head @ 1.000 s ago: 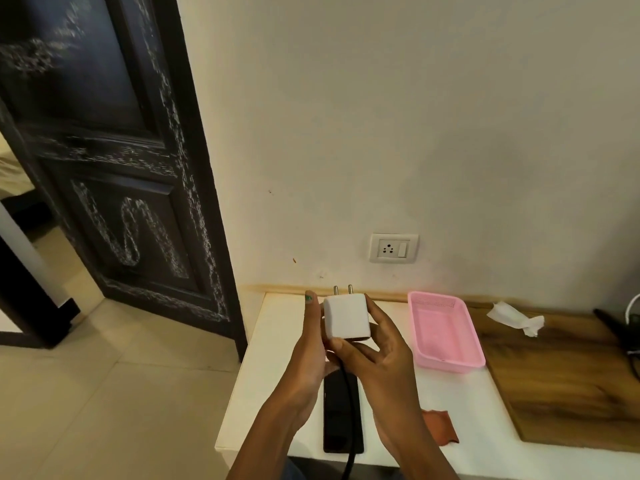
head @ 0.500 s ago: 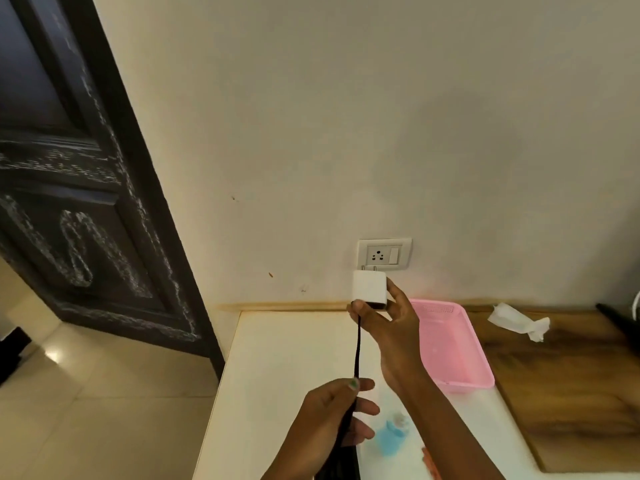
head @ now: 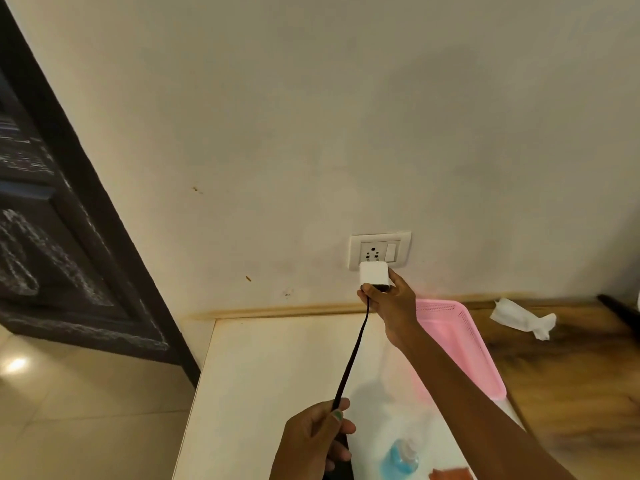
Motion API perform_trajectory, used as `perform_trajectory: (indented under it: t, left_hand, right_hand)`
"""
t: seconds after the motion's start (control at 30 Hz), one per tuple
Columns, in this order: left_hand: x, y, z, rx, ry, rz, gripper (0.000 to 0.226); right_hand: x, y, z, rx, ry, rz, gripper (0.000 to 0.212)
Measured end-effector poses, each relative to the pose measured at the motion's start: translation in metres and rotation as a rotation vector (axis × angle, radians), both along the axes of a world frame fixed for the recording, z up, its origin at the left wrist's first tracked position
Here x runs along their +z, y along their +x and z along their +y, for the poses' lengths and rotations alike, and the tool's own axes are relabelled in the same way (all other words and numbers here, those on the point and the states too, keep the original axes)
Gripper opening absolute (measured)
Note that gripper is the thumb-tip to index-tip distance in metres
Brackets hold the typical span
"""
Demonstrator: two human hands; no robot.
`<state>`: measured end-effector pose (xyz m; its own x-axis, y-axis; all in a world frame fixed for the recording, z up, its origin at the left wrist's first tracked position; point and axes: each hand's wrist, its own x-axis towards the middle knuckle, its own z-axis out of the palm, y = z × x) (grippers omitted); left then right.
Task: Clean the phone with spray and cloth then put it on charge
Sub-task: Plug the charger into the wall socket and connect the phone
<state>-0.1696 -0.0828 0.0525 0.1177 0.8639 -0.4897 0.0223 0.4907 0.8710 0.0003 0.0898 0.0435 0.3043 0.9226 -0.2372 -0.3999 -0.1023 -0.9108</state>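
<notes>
Charger (head: 373, 277) raised to socket (head: 379, 250) | right hand (head: 391, 304) grips it beneath

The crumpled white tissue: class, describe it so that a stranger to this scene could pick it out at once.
Start at the wall socket and follow the wall to the right, past the pink basket, onto the wooden board. The crumpled white tissue lies there near the wall. It is the only white, soft thing on the dark wood.
</notes>
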Motion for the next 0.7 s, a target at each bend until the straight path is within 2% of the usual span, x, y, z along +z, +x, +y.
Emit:
perform_trajectory:
  t: [0.23,0.5,0.7]
  left_hand:
    - [-0.007,-0.003,-0.001,0.029,-0.019,0.035,0.021]
    - [-0.006,-0.006,-0.003,0.059,-0.028,0.026,0.021]
    - [-0.005,-0.010,-0.002,0.080,-0.026,0.017,0.022]
  right_hand:
    - [-0.003,0.006,0.012,0.042,0.005,-0.006,0.066]
    - [0.000,0.007,0.015,0.050,-0.001,0.168,0.056]
    - [0.008,0.010,0.021,0.001,-0.065,0.147,0.055]
